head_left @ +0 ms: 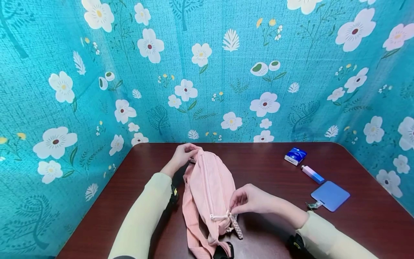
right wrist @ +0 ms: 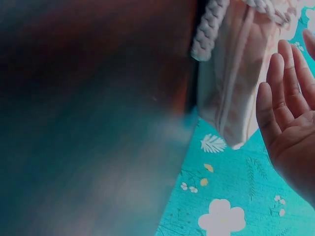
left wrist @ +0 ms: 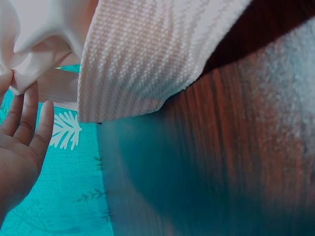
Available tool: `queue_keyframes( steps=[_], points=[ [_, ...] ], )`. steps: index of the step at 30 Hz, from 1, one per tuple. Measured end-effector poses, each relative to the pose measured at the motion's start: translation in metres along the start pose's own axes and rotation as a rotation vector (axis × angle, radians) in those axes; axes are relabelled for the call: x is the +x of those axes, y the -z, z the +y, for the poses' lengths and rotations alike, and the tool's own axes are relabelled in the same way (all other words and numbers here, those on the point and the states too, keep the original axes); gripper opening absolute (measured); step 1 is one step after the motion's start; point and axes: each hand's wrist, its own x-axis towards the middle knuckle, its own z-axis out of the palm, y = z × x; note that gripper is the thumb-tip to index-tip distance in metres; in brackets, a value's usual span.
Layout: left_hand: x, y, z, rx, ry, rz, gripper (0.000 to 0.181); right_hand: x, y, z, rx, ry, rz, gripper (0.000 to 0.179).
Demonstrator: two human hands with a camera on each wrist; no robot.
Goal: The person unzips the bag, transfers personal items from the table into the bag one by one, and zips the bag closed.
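A pink waist bag [head_left: 215, 180] lies lengthwise on the dark wooden table [head_left: 136, 216], its long zipper facing up. At the bag's far end my left hand [head_left: 184, 156] pinches the fabric corner; the left wrist view shows the thumb and fingers on that corner, beside the ribbed strap [left wrist: 142, 59]. My right hand [head_left: 250, 199] pinches the cord of the zipper pull [head_left: 220, 217] at the near end. A braided tassel [head_left: 237, 227] hangs there. In the right wrist view the fingertips of that grip are partly out of frame.
To the right lie a blue-and-white small box [head_left: 295, 156], a pink-to-blue slim stick-shaped item [head_left: 312, 174] and a blue card holder [head_left: 330, 196] with a clip [head_left: 313, 205]. The bag's strap and black buckle [head_left: 224, 250] trail toward the near edge. A flowered teal curtain [head_left: 207, 72] surrounds the table.
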Motion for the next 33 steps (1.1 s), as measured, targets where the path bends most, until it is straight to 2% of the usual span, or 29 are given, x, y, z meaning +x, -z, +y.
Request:
queue_keyframes(
  steps=[6,17,29,33],
  points=[
    [-0.001,-0.001,-0.001,-0.013,0.010,0.005,0.013,0.002,-0.008,0.007,-0.027,-0.028,0.006,0.014],
    [0.000,-0.001,-0.006,-0.022,-0.003,0.023,0.012,0.005,-0.016,0.006,-0.145,0.035,0.027,0.016],
    [-0.015,0.008,-0.005,-0.118,0.024,0.019,0.027,0.008,-0.016,0.004,-0.042,0.033,0.020,0.013],
    [-0.023,0.013,-0.004,-0.136,0.001,0.037,0.027,0.009,-0.016,0.004,-0.015,0.002,0.023,0.012]
  ],
)
